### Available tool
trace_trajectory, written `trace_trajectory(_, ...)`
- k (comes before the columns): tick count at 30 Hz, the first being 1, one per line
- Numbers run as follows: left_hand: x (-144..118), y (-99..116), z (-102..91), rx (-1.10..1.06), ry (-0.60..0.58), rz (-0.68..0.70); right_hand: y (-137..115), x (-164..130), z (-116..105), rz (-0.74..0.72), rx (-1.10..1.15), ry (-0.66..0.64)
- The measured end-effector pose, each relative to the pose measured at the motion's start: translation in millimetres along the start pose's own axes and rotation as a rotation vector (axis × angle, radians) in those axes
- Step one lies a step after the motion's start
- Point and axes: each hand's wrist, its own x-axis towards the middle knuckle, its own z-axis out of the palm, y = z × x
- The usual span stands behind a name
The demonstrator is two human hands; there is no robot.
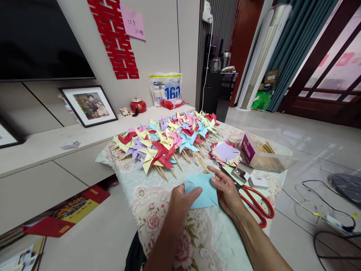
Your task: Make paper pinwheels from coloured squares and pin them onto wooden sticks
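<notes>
Both hands (183, 199) (225, 190) pinching blue paper square (204, 192), clear box (267, 150) (wooden sticks (263, 148) inside) nearby

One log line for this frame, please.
left hand: holds blue paper | right hand: holds same paper | scissors: beside right hand | pinwheels: behind

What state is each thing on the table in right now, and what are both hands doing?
Left hand: pinching the light-blue paper square.
Right hand: gripping the same square's right edge.
Light-blue paper square: flat on the tablecloth, corners cut.
Red scissors: lying by the right hand, blades hidden.
Paper stack: loose, purple sheet on top.
Pinwheels: finished, lying in rows.
Clear box: open, holding sticks.
</notes>
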Motion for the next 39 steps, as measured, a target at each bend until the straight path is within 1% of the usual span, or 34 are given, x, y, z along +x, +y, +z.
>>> trace_trajectory(4,-2.3,-0.1,0.0,-0.02,-0.014,0.003,2.6,-0.1,-1.0,-0.004,-0.053,-0.023)
trace_trajectory(9,-5.5,2.2,-1.8,-0.105,-0.098,-0.052,4.2,1.5,-2.5,-0.017,-0.101,0.022)
trace_trajectory(11,-5.4,1.9,-2.5,-0.091,-0.108,-0.061,5.5,1.8,-3.7,-0.029,-0.127,0.017)
trace_trajectory(17,-1.6,-2.2,-7.0,0.045,-0.059,-0.044,11.7,2.5,-9.7,-0.088,-0.216,-0.031)
trace_trajectory(21,-2.2,-1.9,-8.2,0.062,-0.096,-0.034,10.9,1.5,-10.7,-0.122,-0.238,-0.024)
trace_trajectory(26,-9.3,6.6,-4.8,0.051,-0.144,0.004,6.0,-1.0,-5.7,-0.145,-0.225,0.017)
trace_trajectory(30,-12.8,9.6,-2.6,0.042,-0.13,-0.002,4.0,-3.0,-3.5,-0.127,-0.206,-0.004)
trace_trajectory(35,-11.1,2.8,-1.0,-0.05,-0.057,0.029,8.9,-1.9,-7.8,-0.108,-0.223,-0.088)
trace_trajectory(37,-10.6,1.0,0.1,-0.101,-0.042,0.036,11.8,-0.4,-9.8,-0.121,-0.24,-0.089)
trace_trajectory(39,-10.8,1.4,1.1,-0.124,-0.052,0.037,13.6,0.7,-10.9,-0.143,-0.251,-0.072)
